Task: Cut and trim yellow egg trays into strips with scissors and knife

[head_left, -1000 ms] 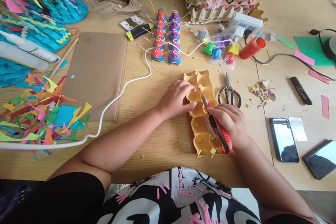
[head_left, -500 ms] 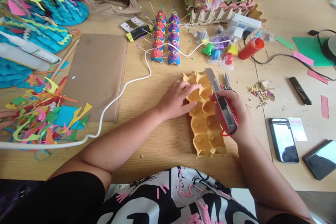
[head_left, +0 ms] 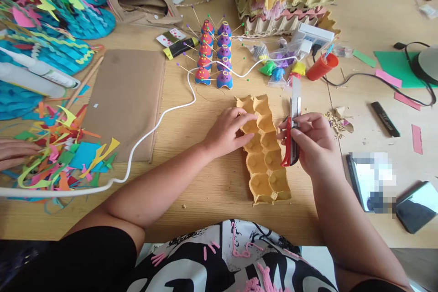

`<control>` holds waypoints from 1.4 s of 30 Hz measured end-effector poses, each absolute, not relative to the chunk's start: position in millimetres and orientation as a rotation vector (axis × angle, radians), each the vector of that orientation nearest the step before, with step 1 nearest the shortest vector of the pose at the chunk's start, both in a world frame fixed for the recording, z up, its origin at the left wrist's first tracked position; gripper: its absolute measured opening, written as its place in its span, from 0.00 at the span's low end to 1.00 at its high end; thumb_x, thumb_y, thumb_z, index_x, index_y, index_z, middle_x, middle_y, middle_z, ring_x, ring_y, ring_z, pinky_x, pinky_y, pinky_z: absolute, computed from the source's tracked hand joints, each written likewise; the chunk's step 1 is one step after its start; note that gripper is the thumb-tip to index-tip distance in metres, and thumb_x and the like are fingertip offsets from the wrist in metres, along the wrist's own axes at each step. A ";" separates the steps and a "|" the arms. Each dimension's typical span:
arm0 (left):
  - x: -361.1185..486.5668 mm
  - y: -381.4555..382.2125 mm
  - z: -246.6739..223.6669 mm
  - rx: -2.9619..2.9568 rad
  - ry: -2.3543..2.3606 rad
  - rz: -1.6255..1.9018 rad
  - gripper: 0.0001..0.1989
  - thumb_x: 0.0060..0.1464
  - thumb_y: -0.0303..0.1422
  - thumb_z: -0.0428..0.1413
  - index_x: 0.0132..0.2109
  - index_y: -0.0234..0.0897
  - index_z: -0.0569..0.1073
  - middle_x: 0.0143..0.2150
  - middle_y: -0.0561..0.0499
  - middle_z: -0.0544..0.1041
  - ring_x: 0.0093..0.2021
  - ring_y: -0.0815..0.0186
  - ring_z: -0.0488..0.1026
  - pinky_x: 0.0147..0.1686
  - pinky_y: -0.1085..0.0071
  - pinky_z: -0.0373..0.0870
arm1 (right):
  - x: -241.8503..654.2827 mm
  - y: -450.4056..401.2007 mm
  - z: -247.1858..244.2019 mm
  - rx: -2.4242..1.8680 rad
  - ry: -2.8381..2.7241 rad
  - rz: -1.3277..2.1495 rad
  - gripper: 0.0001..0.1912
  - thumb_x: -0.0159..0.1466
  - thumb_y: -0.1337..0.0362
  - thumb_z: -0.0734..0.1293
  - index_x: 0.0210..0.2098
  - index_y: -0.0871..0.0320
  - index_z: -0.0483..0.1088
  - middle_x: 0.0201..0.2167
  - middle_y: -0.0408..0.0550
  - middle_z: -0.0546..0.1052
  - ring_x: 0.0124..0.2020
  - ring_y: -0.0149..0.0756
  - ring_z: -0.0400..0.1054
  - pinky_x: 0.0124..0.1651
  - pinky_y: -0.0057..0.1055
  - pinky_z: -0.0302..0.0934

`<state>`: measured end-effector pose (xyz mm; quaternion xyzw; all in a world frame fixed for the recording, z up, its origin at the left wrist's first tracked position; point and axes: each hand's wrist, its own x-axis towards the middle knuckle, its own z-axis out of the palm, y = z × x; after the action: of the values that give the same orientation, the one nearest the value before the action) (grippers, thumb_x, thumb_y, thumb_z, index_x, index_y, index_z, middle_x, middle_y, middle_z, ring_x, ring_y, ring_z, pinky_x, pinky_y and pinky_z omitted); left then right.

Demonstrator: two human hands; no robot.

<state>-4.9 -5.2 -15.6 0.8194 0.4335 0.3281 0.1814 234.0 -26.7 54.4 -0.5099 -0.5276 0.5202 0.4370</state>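
A strip of yellow egg carton with two rows of cups lies on the table in front of me. My left hand rests over its left edge, thumb and forefinger spread apart across the cups. To the right of the carton, my right hand holds a red and black utility knife between fingers and thumb. Its long metal blade is out and points away from me, apart from the carton. The undersides of the left fingers are hidden.
Beyond the carton stand painted egg-cup figures with pins. A white cable crosses the table. Paper scraps and another person's hand are at left. Phones, a red cup and stacked egg trays are also around.
My right hand has turned the utility knife more upright and moved it right, off the carton. The left hand keeps its place. The view has shifted slightly.
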 end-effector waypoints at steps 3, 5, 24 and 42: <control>-4.3 -5.3 -16.8 2.285 1.228 0.970 0.15 0.64 0.41 0.58 0.53 0.40 0.71 0.54 0.44 0.75 0.57 0.56 0.71 0.61 0.58 0.66 | 231.0 -28.9 61.1 -1.397 -1.631 1.152 0.18 0.66 0.61 0.67 0.54 0.48 0.63 0.41 0.44 0.79 0.29 0.31 0.73 0.34 0.32 0.71; -3.9 -5.4 -18.0 2.275 1.248 0.990 0.17 0.62 0.42 0.60 0.53 0.39 0.70 0.54 0.43 0.75 0.57 0.55 0.71 0.61 0.57 0.66 | 227.3 -31.6 68.8 -1.534 -1.945 0.910 0.25 0.67 0.62 0.65 0.63 0.49 0.61 0.45 0.48 0.80 0.36 0.37 0.76 0.39 0.36 0.71; -2.2 -5.1 -18.2 2.293 1.326 0.980 0.28 0.59 0.52 0.61 0.56 0.36 0.70 0.52 0.41 0.76 0.59 0.50 0.66 0.66 0.50 0.60 | 190.3 -51.5 85.0 -1.914 -2.591 0.133 0.29 0.72 0.66 0.57 0.71 0.61 0.58 0.51 0.59 0.81 0.36 0.43 0.79 0.30 0.34 0.66; -2.5 -10.3 -11.8 2.378 1.349 0.908 0.19 0.60 0.48 0.59 0.48 0.38 0.76 0.52 0.41 0.74 0.52 0.54 0.72 0.56 0.55 0.69 | 191.9 -48.4 82.1 -1.883 -2.674 0.154 0.32 0.71 0.66 0.57 0.74 0.58 0.53 0.44 0.54 0.83 0.34 0.41 0.79 0.28 0.33 0.62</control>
<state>-2.5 -10.3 -11.8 0.8185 0.4643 0.3125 0.1299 191.9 -48.4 82.1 -0.5739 -0.8149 0.0468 -0.0661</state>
